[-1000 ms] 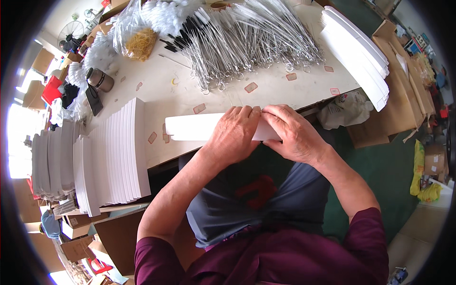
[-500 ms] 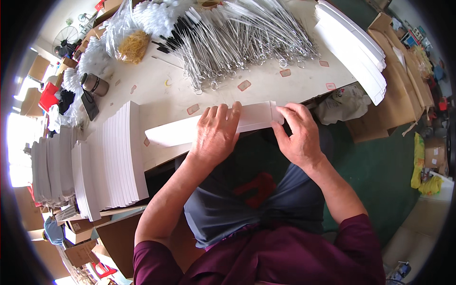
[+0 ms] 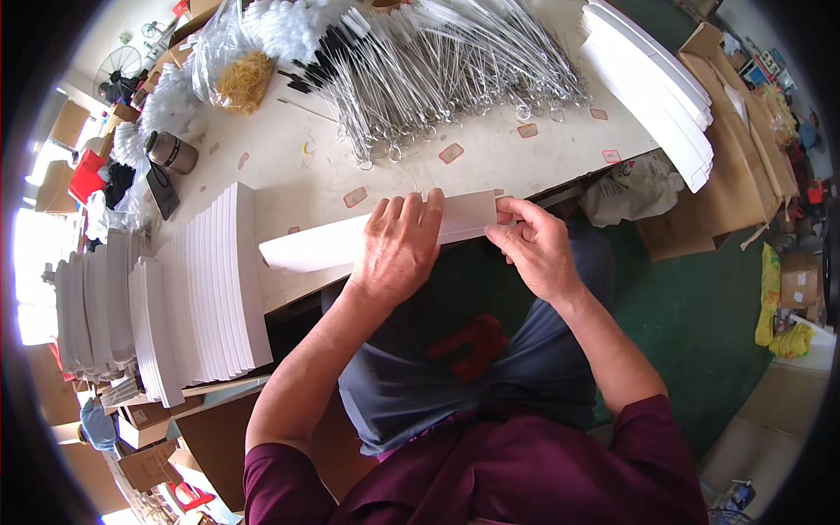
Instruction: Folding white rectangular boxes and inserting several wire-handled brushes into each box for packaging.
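A long, narrow white carton (image 3: 319, 246) lies across the near edge of the table, slanting a little up to the right. My left hand (image 3: 398, 247) rests over its middle and holds it, fingers side by side along the top; the thumb is hidden. At the right end, my right hand (image 3: 535, 247) has its thumb and index finger closed on the end of the carton, where a flap is folded over. What the other right fingers touch is partly hidden.
Stacked white cartons (image 3: 214, 289) stand on the left. Long wire brushes (image 3: 437, 79) with ring ends cover the far table. More flat white cartons (image 3: 647, 87) lie at the right, by an open cardboard box (image 3: 700, 210). A flask (image 3: 172, 153) and dark phone (image 3: 163, 191) are at the left.
The flap that stuck out at the carton's right end is now bent in. My right hand has shifted slightly left and its fingers have closed more. My left hand stays nearly in place.
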`<action>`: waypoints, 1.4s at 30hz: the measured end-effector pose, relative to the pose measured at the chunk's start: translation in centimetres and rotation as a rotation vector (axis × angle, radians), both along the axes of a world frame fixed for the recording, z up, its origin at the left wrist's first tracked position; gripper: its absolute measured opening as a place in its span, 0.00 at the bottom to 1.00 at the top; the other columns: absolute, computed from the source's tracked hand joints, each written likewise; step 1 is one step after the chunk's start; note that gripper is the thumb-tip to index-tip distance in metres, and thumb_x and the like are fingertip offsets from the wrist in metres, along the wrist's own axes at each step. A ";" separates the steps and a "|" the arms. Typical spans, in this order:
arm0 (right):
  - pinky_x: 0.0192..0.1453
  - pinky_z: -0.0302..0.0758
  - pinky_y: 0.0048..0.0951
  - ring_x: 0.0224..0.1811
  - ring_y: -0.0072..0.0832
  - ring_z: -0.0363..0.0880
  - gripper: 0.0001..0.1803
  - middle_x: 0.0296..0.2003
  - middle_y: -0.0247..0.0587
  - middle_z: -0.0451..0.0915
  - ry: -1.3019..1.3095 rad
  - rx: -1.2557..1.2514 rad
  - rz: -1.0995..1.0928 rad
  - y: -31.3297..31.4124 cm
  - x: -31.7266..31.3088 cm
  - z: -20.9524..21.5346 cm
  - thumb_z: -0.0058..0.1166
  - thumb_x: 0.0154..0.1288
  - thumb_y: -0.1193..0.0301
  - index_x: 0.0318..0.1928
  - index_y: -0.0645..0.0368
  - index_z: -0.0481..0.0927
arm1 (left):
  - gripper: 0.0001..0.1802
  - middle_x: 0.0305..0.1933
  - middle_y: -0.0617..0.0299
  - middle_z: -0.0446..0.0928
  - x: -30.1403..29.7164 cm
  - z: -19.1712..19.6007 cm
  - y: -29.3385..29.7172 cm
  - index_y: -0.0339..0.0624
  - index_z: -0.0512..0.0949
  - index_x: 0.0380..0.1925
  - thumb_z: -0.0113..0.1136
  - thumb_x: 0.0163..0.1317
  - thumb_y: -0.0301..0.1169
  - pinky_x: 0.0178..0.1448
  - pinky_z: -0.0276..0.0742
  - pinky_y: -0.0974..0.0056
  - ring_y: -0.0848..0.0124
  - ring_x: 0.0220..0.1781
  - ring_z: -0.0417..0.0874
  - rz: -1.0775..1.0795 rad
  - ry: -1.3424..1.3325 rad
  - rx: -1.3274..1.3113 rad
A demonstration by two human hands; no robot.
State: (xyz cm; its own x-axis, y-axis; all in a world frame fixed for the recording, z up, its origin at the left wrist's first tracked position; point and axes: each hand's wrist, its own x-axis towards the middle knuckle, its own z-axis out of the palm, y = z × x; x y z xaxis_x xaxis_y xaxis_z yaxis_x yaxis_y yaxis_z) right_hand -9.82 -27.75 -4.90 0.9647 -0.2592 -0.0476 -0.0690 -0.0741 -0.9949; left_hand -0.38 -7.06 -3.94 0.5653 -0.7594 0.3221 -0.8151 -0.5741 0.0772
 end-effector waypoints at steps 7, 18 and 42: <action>0.32 0.80 0.22 0.37 0.21 0.87 0.18 0.44 0.43 0.86 0.070 0.138 0.110 -0.9 0.2 0.3 0.63 0.72 0.68 0.54 0.69 0.80 | 0.38 0.43 0.55 0.76 0.1 -0.3 0.2 0.35 0.73 0.61 0.73 0.47 0.30 0.49 0.79 0.58 0.61 0.41 0.80 -0.082 -0.071 -0.059; 0.19 0.72 0.21 0.19 0.21 0.80 0.16 0.33 0.36 0.79 0.363 0.434 0.171 -1.6 1.0 2.1 0.58 0.76 0.61 0.48 0.64 0.80 | 0.38 0.51 0.52 0.80 0.1 0.1 0.7 0.37 0.76 0.60 0.75 0.44 0.30 0.55 0.82 0.54 0.55 0.48 0.84 -0.085 0.023 -0.032; 0.65 0.75 0.41 0.56 0.44 0.80 0.31 0.53 0.51 0.81 -0.479 -1.170 0.446 -1.4 3.6 1.5 0.69 0.62 0.65 0.60 0.70 0.75 | 0.34 0.52 0.48 0.82 0.9 1.9 1.9 0.35 0.77 0.57 0.77 0.49 0.34 0.57 0.81 0.50 0.49 0.53 0.85 -0.074 0.212 -0.095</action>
